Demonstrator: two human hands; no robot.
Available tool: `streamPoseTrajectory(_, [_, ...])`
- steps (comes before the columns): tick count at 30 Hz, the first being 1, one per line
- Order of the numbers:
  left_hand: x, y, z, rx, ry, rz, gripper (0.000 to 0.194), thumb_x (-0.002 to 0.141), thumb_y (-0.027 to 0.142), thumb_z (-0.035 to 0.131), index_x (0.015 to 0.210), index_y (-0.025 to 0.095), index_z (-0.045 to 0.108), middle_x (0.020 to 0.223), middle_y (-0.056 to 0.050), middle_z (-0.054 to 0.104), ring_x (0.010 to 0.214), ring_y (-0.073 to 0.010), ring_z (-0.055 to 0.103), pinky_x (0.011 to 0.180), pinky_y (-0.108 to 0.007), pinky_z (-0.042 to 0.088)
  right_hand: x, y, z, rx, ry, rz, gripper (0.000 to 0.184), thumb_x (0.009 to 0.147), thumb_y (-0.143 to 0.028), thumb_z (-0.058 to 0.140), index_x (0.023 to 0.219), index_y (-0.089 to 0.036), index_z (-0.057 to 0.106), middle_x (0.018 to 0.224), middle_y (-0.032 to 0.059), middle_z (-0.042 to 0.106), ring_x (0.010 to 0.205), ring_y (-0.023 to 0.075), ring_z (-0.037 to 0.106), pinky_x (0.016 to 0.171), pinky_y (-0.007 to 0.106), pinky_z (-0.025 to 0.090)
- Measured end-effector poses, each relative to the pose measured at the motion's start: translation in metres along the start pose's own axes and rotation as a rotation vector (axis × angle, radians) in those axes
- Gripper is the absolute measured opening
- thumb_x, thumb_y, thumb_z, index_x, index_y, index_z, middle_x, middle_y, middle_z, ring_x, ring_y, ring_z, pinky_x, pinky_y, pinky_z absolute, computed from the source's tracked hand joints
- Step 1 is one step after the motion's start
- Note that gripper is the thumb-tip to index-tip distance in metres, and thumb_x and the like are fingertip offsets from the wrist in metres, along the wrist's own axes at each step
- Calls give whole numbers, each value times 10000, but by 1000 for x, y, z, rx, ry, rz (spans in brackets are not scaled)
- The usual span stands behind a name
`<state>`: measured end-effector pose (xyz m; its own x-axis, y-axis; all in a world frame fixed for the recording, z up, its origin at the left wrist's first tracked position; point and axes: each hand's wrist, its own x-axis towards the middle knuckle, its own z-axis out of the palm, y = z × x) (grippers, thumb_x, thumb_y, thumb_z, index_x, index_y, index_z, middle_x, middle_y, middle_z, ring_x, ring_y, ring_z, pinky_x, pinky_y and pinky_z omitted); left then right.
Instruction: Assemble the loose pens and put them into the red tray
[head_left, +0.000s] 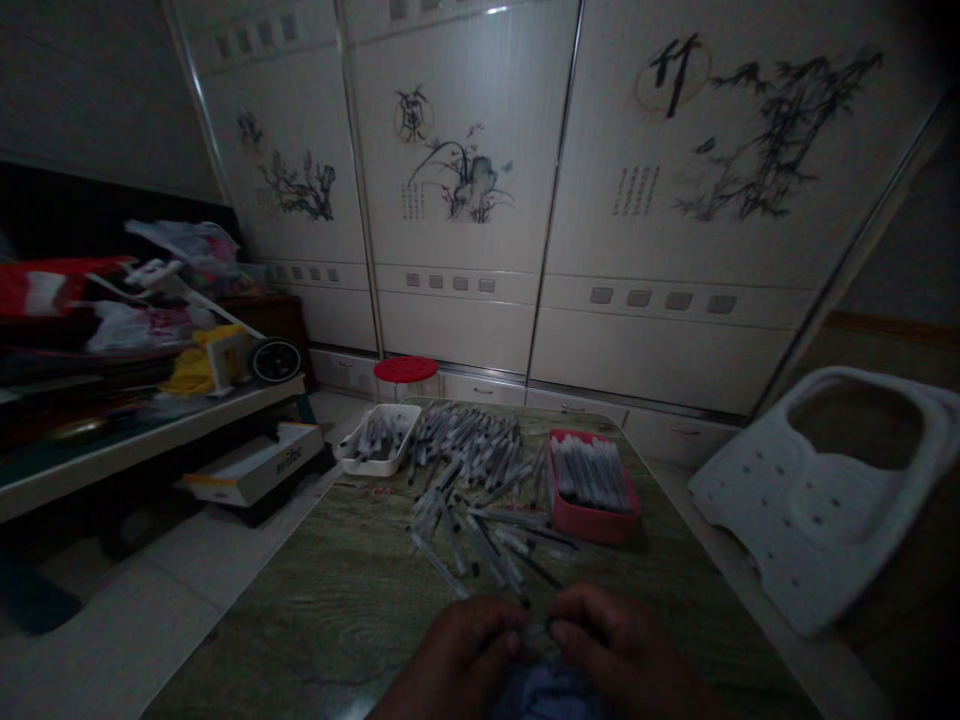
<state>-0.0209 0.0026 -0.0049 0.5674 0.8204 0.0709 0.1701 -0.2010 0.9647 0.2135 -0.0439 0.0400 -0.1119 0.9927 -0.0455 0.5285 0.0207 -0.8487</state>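
My left hand [469,645] and my right hand [607,640] are close together at the near edge of the green table [337,600], fingers curled. Both pinch a thin pen-like piece [538,630] between them, too dim to make out fully. Just beyond my hands lies a loose pile of grey pens [472,480] spread over the table's middle. A red tray [592,485] filled with neatly laid pens sits to the right of the pile. A white tray [379,440] with a few pens stands at the far left corner.
A white plastic chair [832,500] stands right of the table. A cluttered low shelf [135,420] with bags and a box runs along the left. A red stool [405,370] sits before the painted wardrobe doors [465,200].
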Motion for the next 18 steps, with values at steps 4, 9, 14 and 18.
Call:
streamPoseTrajectory(4, [0,3,1,70,9,-11,284,996,457,616,1053,256,809,972,-60,763,973,-241,667,940,-347,509,-1,2,2,-18,4,2,213,945,-350,578,909,-201,726,805,22,740,777,214,687,672,293,459])
streamPoseTrajectory(9, [1,4,2,62,-21,21,287,998,454,611,1043,252,810,990,-67,769,980,-243,670,922,-340,512,0,8,13,-109,89,-51,240,985,-380,565,812,-229,634,752,-3,686,729,192,634,658,289,414])
streamPoseTrajectory(14, [0,6,0,123,-23,51,237,1002,358,610,1098,258,802,1054,-65,783,1038,-237,676,955,-334,498,3,16,28,-112,115,-56,400,1063,-472,443,769,-236,578,704,-4,641,676,182,595,645,302,397])
streamPoseTrajectory(18, [2,10,-3,157,-50,32,236,1008,307,587,1086,227,795,1055,-73,787,1014,-230,699,922,-327,504,2,11,27,-88,114,-54,367,1052,-484,448,834,-231,600,756,-1,655,724,190,622,673,297,420])
